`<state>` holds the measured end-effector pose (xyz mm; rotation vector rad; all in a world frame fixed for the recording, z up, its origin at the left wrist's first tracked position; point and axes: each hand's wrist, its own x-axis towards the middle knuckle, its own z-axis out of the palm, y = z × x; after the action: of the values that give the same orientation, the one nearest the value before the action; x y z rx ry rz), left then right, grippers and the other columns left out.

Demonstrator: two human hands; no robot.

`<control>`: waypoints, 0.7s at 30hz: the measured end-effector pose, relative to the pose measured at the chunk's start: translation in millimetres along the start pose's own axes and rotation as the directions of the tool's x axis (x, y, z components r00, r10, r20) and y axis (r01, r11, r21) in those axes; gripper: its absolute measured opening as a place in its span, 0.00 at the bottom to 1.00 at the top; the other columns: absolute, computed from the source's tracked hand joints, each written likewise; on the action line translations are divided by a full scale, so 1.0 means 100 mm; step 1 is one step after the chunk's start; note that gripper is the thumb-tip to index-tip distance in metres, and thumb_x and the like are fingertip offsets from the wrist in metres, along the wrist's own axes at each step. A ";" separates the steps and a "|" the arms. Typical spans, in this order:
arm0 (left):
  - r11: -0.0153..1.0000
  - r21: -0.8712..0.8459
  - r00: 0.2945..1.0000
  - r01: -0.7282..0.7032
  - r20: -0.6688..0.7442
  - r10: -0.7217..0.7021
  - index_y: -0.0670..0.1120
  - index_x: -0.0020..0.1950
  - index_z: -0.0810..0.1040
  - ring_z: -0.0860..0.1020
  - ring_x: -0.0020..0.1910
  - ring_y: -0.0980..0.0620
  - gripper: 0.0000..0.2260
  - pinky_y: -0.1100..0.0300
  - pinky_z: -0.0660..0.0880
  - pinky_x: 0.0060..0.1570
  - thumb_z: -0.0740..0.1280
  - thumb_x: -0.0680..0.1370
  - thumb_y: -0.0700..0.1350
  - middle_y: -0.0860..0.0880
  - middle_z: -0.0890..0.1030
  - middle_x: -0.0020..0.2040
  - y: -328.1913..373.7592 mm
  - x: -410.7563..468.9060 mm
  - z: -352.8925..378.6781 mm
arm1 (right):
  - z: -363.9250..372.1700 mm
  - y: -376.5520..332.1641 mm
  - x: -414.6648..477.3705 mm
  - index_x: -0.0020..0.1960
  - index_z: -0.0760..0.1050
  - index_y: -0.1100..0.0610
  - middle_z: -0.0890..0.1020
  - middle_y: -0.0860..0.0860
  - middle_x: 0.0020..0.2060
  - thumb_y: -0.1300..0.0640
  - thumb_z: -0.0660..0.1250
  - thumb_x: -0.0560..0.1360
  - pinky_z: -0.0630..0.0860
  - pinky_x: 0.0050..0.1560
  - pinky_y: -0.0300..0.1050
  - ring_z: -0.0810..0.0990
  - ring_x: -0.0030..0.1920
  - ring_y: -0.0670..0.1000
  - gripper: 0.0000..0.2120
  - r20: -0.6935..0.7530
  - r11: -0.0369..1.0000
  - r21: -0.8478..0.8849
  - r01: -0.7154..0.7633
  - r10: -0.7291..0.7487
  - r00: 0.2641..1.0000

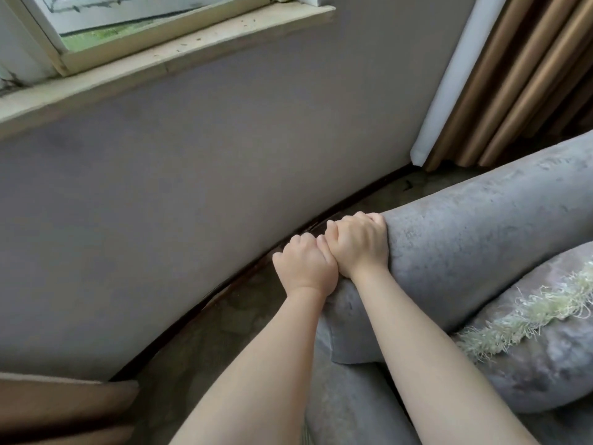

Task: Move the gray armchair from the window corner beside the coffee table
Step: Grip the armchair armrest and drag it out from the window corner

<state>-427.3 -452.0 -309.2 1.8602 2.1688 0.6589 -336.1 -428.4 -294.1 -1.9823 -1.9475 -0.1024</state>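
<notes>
Forearms (256,364) are stretched forward; the left hand (305,268) and right hand (357,247) are set touching on the rolled end of the gray armchair (481,239), fingers (373,217) curled over it, their tips hidden, so a full grip is only presumed. The plush padding would yield; the bulky, heavy piece is better dragged by its firm frame. It is seen beside the wall (192,155), under the window sill (160,56).

Both arms out front, forearms bare and converging toward the hands. Left hand (305,268) and right hand (357,244) are side by side, touching, backs facing up. Fingers of both curl over the far edge of the armchair (481,226) arm and grip it; fingertips hidden. My right sits slightly ahead of my left. Wrists roughly straight.
</notes>
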 end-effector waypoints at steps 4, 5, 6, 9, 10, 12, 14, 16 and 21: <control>1.000 0.012 1.000 -0.013 0.006 0.012 0.47 0.36 0.67 0.74 0.39 0.45 0.18 0.52 0.64 0.43 0.42 0.74 0.53 0.48 0.76 0.41 0.00 0.02 0.00 | 0.01 -0.03 0.00 0.31 0.79 0.57 0.80 0.52 0.30 0.54 0.54 0.74 0.64 0.51 0.49 0.75 0.38 0.55 0.20 0.012 1.000 0.013 0.018 -0.018 1.000; 1.000 0.018 1.000 -0.014 0.010 0.013 0.47 0.37 0.67 0.74 0.40 0.45 0.18 0.52 0.63 0.42 0.42 0.74 0.53 0.48 0.76 0.41 -0.01 0.02 0.00 | 0.00 -0.03 0.01 0.31 0.79 0.57 0.80 0.52 0.30 0.53 0.54 0.74 0.65 0.51 0.50 0.75 0.38 0.55 0.20 0.024 1.000 0.016 0.019 -0.019 1.000; 0.999 0.028 1.000 -0.015 0.015 0.014 0.47 0.37 0.67 0.74 0.40 0.46 0.18 0.53 0.63 0.42 0.42 0.74 0.53 0.49 0.76 0.41 -0.02 0.02 0.00 | 0.00 -0.03 0.01 0.31 0.79 0.57 0.80 0.52 0.30 0.53 0.55 0.74 0.65 0.52 0.50 0.75 0.39 0.55 0.20 0.032 1.000 0.016 0.017 -0.018 0.999; 0.998 0.056 1.000 -0.011 0.027 0.009 0.47 0.37 0.67 0.72 0.38 0.47 0.18 0.54 0.60 0.40 0.41 0.74 0.53 0.51 0.73 0.39 0.00 0.06 0.00 | 0.01 -0.03 0.05 0.32 0.79 0.56 0.80 0.52 0.31 0.54 0.57 0.75 0.64 0.52 0.50 0.75 0.39 0.55 0.18 0.034 0.999 0.020 0.027 -0.028 0.999; 0.998 0.056 1.000 -0.002 0.027 0.001 0.48 0.36 0.67 0.71 0.37 0.48 0.18 0.54 0.60 0.40 0.41 0.74 0.53 0.52 0.71 0.38 0.01 0.07 -0.01 | 0.01 -0.03 0.07 0.32 0.79 0.56 0.80 0.51 0.32 0.54 0.57 0.76 0.64 0.53 0.49 0.74 0.40 0.55 0.18 0.042 0.999 0.020 0.025 -0.026 0.999; 0.999 0.044 1.000 0.016 0.023 -0.017 0.47 0.35 0.65 0.70 0.36 0.48 0.18 0.54 0.59 0.39 0.41 0.74 0.53 0.52 0.70 0.37 0.02 0.06 -0.01 | 0.00 -0.03 0.07 0.35 0.80 0.56 0.81 0.51 0.34 0.53 0.54 0.77 0.62 0.54 0.49 0.74 0.42 0.54 0.20 0.070 1.000 0.022 0.022 -0.023 0.997; 0.999 0.018 0.999 0.026 0.024 -0.027 0.47 0.35 0.65 0.70 0.37 0.47 0.17 0.54 0.60 0.40 0.43 0.76 0.52 0.51 0.72 0.38 0.03 0.04 -0.03 | -0.03 -0.01 0.06 0.38 0.81 0.55 0.81 0.50 0.37 0.52 0.52 0.77 0.61 0.54 0.49 0.74 0.44 0.53 0.21 0.096 0.999 0.027 0.030 -0.032 0.995; 0.999 -0.007 0.999 0.038 0.038 -0.038 0.46 0.36 0.66 0.71 0.39 0.46 0.16 0.53 0.62 0.43 0.47 0.79 0.51 0.49 0.74 0.40 0.05 0.01 -0.06 | -0.09 0.00 0.04 0.42 0.81 0.54 0.82 0.50 0.42 0.52 0.49 0.78 0.60 0.54 0.49 0.74 0.48 0.53 0.21 0.140 0.999 0.012 0.052 -0.053 0.989; 0.996 -0.020 0.992 0.085 0.094 -0.083 0.45 0.41 0.67 0.70 0.42 0.46 0.16 0.51 0.62 0.47 0.46 0.80 0.52 0.47 0.75 0.46 0.16 -0.20 -0.19 | -0.26 0.06 -0.09 0.55 0.77 0.55 0.79 0.53 0.56 0.51 0.46 0.80 0.61 0.59 0.50 0.73 0.59 0.55 0.22 0.275 0.992 -0.044 0.120 -0.103 0.956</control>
<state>-417.6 -473.9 -287.6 1.7411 2.1567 0.5676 -325.5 -444.5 -273.4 -2.0126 -2.2527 0.0899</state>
